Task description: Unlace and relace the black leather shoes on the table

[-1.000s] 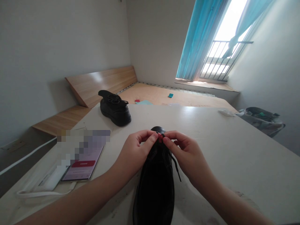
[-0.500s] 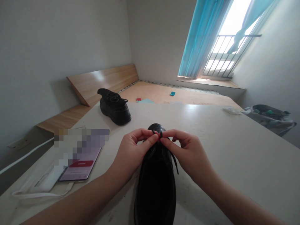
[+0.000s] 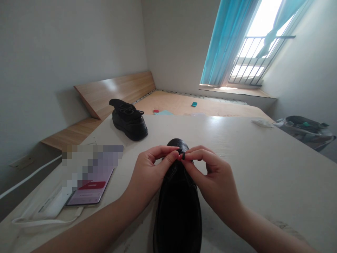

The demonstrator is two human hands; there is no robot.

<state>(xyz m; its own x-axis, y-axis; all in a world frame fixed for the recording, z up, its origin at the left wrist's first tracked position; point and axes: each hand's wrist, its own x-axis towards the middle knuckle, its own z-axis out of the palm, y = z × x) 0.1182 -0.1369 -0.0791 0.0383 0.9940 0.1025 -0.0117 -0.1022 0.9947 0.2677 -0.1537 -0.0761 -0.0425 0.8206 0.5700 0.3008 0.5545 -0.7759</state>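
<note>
A black leather shoe (image 3: 178,211) rests on the white table in front of me, its toe pointing away. Over its front, my left hand (image 3: 155,165) pinches a piece of the black shoelace (image 3: 183,155) between thumb and index finger. Close against it, my right hand (image 3: 210,168) pinches the lace too, fingertips almost touching the left ones. Both hands hide most of the lacing and part of the toe. The other black shoe (image 3: 130,121) stands at the table's far left edge with its lace tied in loops.
On the left of the table (image 3: 252,168) lie a phone (image 3: 88,195), partly blurred out, and a white cable (image 3: 44,222). A clear plastic wrapper (image 3: 262,123) sits at the far right edge. Beyond are a bed (image 3: 173,102) and a bag-lined bin (image 3: 305,131).
My right fingers have shifted their pinch on the lace and curled more. The loose lace end that hung at the shoe's right side no longer shows.
</note>
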